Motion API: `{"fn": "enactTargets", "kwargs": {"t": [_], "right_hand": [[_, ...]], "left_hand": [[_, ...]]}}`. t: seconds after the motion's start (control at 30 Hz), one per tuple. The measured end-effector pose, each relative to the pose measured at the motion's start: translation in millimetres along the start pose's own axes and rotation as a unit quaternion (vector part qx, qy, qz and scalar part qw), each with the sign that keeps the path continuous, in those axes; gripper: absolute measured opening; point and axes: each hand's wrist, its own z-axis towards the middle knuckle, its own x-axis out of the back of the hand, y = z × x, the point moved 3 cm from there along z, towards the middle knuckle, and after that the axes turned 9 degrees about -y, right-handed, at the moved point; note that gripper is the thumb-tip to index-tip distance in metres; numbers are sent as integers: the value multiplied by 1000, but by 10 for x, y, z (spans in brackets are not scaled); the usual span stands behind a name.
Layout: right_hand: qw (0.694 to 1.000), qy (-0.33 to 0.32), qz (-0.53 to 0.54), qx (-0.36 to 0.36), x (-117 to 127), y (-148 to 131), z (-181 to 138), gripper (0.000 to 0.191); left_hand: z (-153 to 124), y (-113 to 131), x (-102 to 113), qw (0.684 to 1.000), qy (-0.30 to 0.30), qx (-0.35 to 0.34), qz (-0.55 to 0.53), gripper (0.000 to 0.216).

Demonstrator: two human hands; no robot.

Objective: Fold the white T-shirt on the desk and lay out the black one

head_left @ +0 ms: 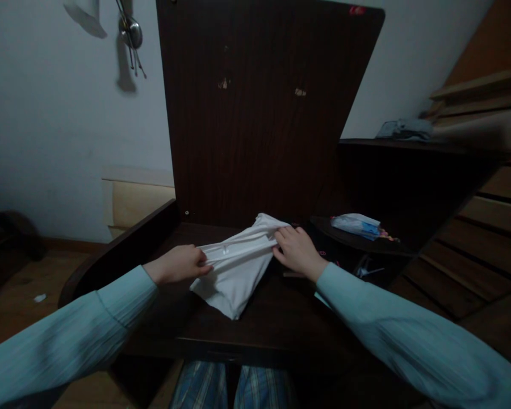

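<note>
A white cloth garment (242, 272) is stretched between my two hands above the dark wooden desk (187, 318). My left hand (183, 264) is closed on the left end of its upper edge, which looks like a folded band. With its fingers closed, my right hand (296, 250) grips the other end of that edge. The lower part of the cloth hangs to a point near the desktop, and some of it spreads behind my right hand. Its exact kind is unclear in the dim light.
A tall dark panel (255, 113) rises behind the desk. On the right, a shelf (349, 236) holds a clear and blue plastic packet (357, 224). Folded cloth (404, 129) lies on the higher ledge. The desk's raised side (119, 244) borders the left.
</note>
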Motion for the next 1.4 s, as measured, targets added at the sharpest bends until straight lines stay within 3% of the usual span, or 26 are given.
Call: {"fn": "enactTargets", "kwargs": {"t": [0.17, 0.37, 0.43, 0.63, 0.8, 0.93, 1.07, 1.17, 1.27, 1.4], "right_hand": [[997, 43, -40, -49, 343, 200, 84, 27], [991, 67, -56, -105, 539, 343, 172, 43], [989, 62, -46, -124, 581, 415, 212, 49], [985, 65, -14, -156, 728, 739, 337, 53], [980, 124, -57, -144, 952, 995, 381, 45], [967, 195, -77, -147, 1281, 1093, 332, 48], [941, 275, -62, -185, 1713, 1027, 258, 49], [931, 299, -41, -204, 1925, 866, 260, 52], [943, 278, -42, -178, 1921, 670, 316, 49], [974, 188, -43, -120, 1608, 493, 396, 40]], "left_hand": [[-9, -98, 322, 996, 69, 52, 39, 46], [-46, -137, 655, 964, 211, 93, 131, 42], [-74, -113, 743, 959, 248, 51, 126, 40], [-284, 170, 921, 928, 308, -210, 14, 35], [-473, 320, 1047, 906, 337, -256, -6, 30], [-565, 185, 1190, 875, 429, -221, 48, 25], [-633, -59, 1377, 842, 529, -77, 77, 18], [-731, -166, 1487, 796, 602, 1, 54, 23], [-826, -206, 1462, 766, 640, 53, 7, 15], [-854, -211, 1179, 804, 577, 51, -134, 13]]}}
